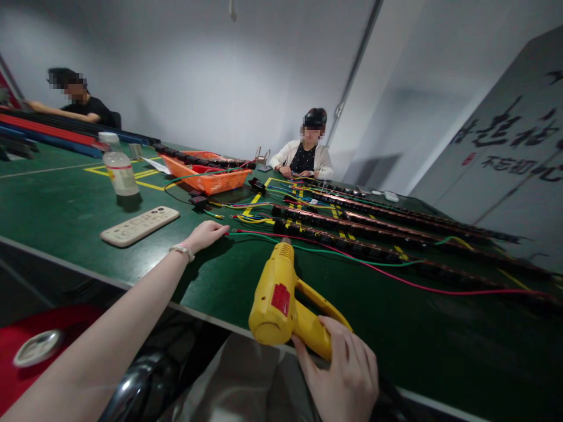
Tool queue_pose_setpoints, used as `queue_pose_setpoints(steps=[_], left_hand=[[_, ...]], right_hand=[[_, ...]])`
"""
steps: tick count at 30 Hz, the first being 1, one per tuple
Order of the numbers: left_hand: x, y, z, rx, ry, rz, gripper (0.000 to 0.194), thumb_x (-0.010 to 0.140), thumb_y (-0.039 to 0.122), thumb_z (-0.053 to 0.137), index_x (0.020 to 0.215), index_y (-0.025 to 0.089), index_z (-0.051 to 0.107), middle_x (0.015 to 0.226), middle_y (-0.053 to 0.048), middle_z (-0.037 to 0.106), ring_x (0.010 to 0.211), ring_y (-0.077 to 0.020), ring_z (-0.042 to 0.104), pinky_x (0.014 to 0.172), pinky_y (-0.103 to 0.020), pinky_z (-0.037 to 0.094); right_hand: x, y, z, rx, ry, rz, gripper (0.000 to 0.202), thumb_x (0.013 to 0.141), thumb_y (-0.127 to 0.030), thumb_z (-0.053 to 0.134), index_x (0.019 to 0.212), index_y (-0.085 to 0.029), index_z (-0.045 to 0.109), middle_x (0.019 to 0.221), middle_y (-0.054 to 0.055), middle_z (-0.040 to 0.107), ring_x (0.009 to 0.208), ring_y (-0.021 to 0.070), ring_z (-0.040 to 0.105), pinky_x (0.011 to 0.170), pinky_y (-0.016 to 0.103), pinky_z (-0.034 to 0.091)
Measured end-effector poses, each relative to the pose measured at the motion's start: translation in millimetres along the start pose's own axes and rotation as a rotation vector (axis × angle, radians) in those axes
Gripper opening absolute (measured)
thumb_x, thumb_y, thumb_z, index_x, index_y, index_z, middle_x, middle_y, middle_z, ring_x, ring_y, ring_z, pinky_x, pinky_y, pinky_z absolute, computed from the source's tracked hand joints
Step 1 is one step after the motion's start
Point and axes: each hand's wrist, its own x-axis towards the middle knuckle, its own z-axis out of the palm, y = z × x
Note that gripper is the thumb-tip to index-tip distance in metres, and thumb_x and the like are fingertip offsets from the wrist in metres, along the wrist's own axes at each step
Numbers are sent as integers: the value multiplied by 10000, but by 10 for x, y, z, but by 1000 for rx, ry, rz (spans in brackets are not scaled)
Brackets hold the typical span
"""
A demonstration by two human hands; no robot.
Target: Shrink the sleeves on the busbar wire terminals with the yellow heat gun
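Observation:
My right hand [343,369] is wrapped round the handle of a yellow heat gun [275,293]. Its nozzle points away from me, toward the wires on the table. Further left, my left hand [207,234] is low over the green tabletop with thumb and fingers together at the end of a green wire [308,249]. Beside that runs a red wire [396,272], its terminal end close to my fingertips. Both wires stretch right toward long dark strips [338,234] with copper-coloured edges. Just beyond my left hand lie short coloured leads with a small black connector [199,200].
An orange basket [211,183] holds more strips and wires. On the left are a plastic bottle [121,176] and a beige power strip or remote [141,227]. One person [305,155] sits across the table, another [83,105] at far left. The table's near edge [193,313] is close.

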Motion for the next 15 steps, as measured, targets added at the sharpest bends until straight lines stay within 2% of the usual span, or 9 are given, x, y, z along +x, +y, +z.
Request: queue_pose_setpoints(steps=[4, 7, 12, 15], left_hand=[[-3, 12, -6, -4, 3, -12, 570, 793, 654, 310, 539, 149, 384, 518, 7, 343, 512, -95, 309, 513, -237, 213], [-4, 15, -4, -1, 8, -18, 572, 791, 655, 313, 541, 148, 400, 517, 6, 356, 512, -97, 318, 514, -237, 219], [-7, 20, -1, -10, 15, -23, 585, 784, 662, 319, 577, 141, 487, 546, -5, 428, 528, -107, 358, 519, -235, 235], [-14, 27, -5, -21, 16, -28, 589, 778, 664, 331, 587, 138, 516, 545, -9, 440, 524, -110, 361, 512, -237, 231]], right_hand=[[37, -14, -26, -11, -96, 24, 467, 821, -558, 526, 1108, -190, 543, 954, 29, 617, 884, 184, 531, 814, 339, 351], [101, 1, -58, 2, -182, -9, 509, 801, -619, 512, 1069, -188, 552, 901, 22, 606, 839, 181, 523, 783, 327, 334], [259, -17, -74, 134, -394, -18, 277, 928, -419, 392, 963, -202, 561, 857, -13, 605, 725, 118, 519, 694, 274, 311], [340, -94, -24, 145, -479, -3, 308, 955, -389, 322, 897, -201, 559, 776, -15, 588, 676, 119, 517, 660, 281, 286]])
